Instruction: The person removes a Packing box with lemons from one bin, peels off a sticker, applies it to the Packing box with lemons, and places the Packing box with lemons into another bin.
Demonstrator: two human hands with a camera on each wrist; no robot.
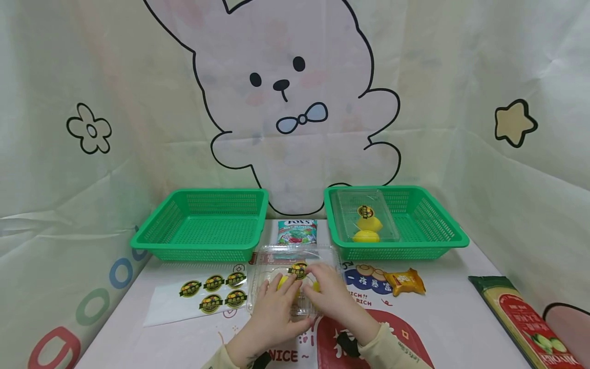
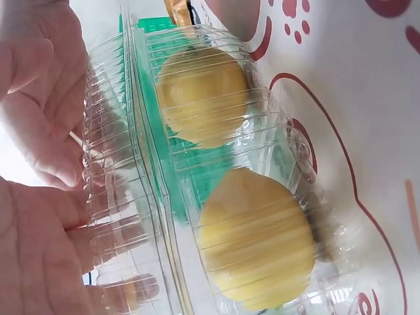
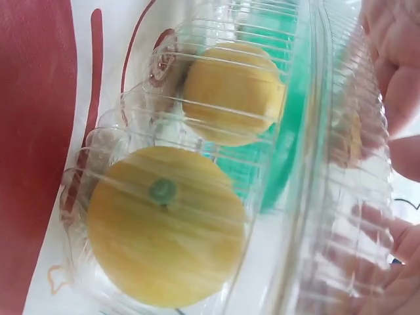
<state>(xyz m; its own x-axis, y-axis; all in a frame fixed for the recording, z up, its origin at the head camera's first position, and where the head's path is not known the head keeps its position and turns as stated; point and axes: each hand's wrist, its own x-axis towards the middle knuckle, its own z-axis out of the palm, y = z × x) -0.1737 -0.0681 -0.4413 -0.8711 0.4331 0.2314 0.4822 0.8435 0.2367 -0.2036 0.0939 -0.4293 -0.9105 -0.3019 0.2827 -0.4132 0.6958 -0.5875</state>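
A clear plastic clamshell box (image 1: 272, 256) lies in front of me, its lid down. Two lemons show through its ribbed wall: a nearer lemon (image 2: 256, 239) and a farther lemon (image 2: 203, 95) in the left wrist view. A round black-and-gold sticker (image 1: 297, 270) is on the lid. My left hand (image 1: 274, 310) rests on the lid's left front with fingers extended. From the right, my right hand (image 1: 334, 289) lies over the lid, fingertips at the sticker. In the right wrist view, a lemon (image 3: 167, 226) shows its stem end.
A green basket (image 1: 152, 238) stands back left; another green basket (image 1: 442, 251) at back right holds a stickered box with lemons (image 1: 367, 236). Around lie a sticker sheet (image 1: 161, 307), a Fox's candy bag (image 1: 297, 233), an orange-wrapped snack (image 1: 406, 282) and a green-and-red packet (image 1: 525, 320).
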